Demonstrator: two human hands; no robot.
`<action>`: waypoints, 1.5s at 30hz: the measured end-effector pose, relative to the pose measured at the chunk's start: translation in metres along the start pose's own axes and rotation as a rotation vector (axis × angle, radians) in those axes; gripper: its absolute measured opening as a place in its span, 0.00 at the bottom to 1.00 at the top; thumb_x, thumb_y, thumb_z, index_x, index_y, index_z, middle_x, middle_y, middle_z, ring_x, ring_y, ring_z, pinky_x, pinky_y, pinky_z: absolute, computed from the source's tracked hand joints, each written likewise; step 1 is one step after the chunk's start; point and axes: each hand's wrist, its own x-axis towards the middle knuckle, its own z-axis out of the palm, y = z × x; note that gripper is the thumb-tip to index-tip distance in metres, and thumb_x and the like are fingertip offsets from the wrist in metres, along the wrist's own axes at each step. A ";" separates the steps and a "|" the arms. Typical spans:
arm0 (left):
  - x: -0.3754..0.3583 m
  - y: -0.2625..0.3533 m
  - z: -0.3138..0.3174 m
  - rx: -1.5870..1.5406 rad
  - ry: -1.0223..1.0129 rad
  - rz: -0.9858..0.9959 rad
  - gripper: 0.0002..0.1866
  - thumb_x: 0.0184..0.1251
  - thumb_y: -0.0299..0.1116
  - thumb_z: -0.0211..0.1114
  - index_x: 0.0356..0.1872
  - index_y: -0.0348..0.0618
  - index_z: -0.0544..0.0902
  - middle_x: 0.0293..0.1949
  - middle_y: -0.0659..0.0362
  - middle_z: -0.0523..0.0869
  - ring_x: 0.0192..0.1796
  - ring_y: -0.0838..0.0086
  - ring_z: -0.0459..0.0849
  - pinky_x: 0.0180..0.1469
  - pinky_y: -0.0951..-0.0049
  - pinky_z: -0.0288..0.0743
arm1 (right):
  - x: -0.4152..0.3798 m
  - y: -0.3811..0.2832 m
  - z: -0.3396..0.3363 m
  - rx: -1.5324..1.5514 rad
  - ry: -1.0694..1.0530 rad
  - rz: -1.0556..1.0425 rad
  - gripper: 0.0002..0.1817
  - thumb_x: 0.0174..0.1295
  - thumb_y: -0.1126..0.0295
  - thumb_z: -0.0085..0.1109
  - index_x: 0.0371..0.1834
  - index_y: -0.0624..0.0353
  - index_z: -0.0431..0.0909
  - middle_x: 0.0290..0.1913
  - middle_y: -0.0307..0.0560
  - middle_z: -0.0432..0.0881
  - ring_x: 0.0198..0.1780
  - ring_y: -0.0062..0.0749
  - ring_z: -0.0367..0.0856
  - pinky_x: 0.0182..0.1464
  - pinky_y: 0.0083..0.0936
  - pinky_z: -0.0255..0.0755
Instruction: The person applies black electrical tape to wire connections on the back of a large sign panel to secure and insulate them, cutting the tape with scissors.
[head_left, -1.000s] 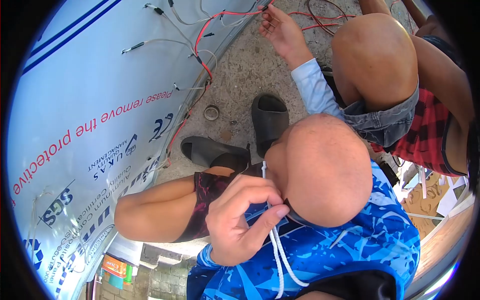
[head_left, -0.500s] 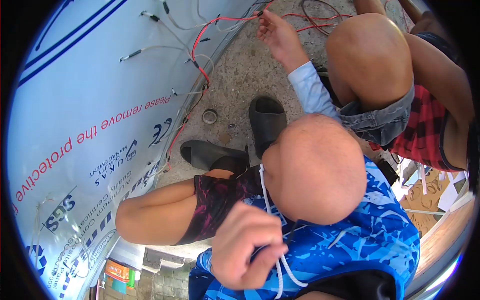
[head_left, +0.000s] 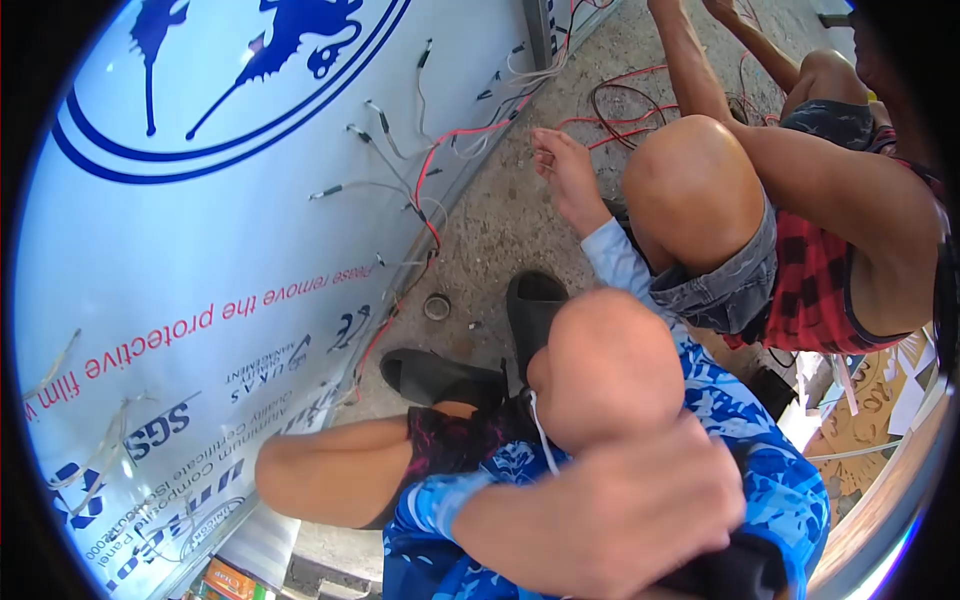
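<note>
My right hand (head_left: 570, 175), in a light-blue sleeve, reaches over the concrete floor past my raised knee. Its fingers are loosely bent and apart, with nothing visible in them. Just beyond the fingertips runs a red wire (head_left: 468, 131) along the panel's lower edge. Several grey wires (head_left: 355, 186) with black-covered ends stick out from the panel (head_left: 230, 240). My left hand (head_left: 640, 510) crosses low in front of my blue patterned shirt, beside my knee. It is smeared by motion, the fingers curled inward, and whether they hold anything is hidden.
A roll of tape (head_left: 436, 306) lies on the floor (head_left: 480, 230) near my dark sandals (head_left: 440, 377). To my right squats a co-worker in a red checked top (head_left: 815, 285); another person's legs show behind. Loose red and brown cable (head_left: 625, 115) coils on the floor ahead.
My right hand has come away from the red wire it was touching. My left hand has swung right across my lap. The view has shifted, showing more of the panel's blue print.
</note>
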 end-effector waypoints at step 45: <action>0.070 -0.210 -0.119 0.193 0.639 -0.233 0.23 0.57 0.12 0.72 0.46 0.35 0.68 0.38 0.47 0.85 0.41 0.69 0.88 0.44 0.76 0.83 | -0.031 -0.071 0.037 -0.156 -0.140 -0.514 0.16 0.66 0.70 0.68 0.52 0.70 0.84 0.36 0.51 0.89 0.40 0.25 0.87 0.44 0.21 0.80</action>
